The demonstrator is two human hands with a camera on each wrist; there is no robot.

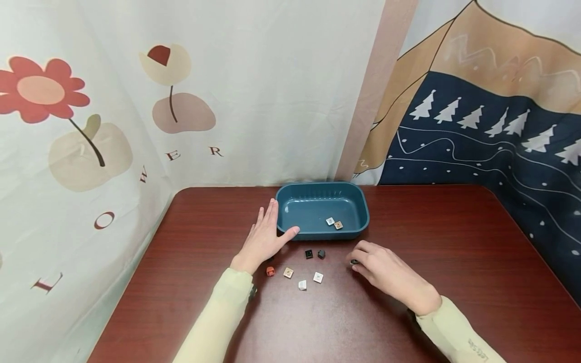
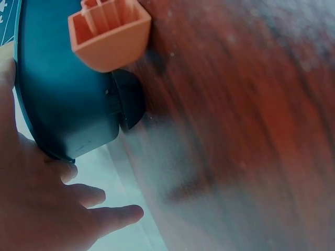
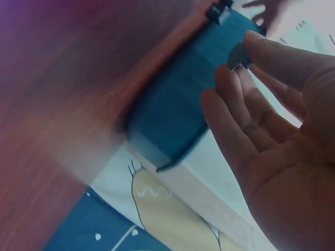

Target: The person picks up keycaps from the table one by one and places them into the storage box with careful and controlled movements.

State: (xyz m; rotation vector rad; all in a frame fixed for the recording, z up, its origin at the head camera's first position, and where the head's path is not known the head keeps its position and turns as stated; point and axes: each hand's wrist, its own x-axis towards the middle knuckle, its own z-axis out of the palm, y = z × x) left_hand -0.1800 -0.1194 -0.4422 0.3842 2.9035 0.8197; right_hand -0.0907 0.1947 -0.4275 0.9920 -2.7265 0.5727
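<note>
My left hand (image 1: 263,237) rests against the left rim of a blue plastic basin (image 1: 322,236), its fingers straight and the thumb along the front edge. To the right of the basin's front, my right hand (image 1: 383,269) pinches a small dark keycap (image 3: 240,55) between thumb and fingertips. Inside the basin lie a white keycap (image 1: 330,221) and a tan keycap (image 1: 338,225). An orange keycap (image 2: 111,46) looms large in the left wrist view, with a dark keycap (image 2: 130,99) beside it, partly covered.
In front of the basin, two black keycaps, one at the left (image 1: 309,254), lie close together. Nearer are a tan keycap (image 1: 288,273) and two white keycaps, one square (image 1: 318,277). Printed curtains (image 1: 272,101) hang behind the reddish-brown table (image 1: 454,227).
</note>
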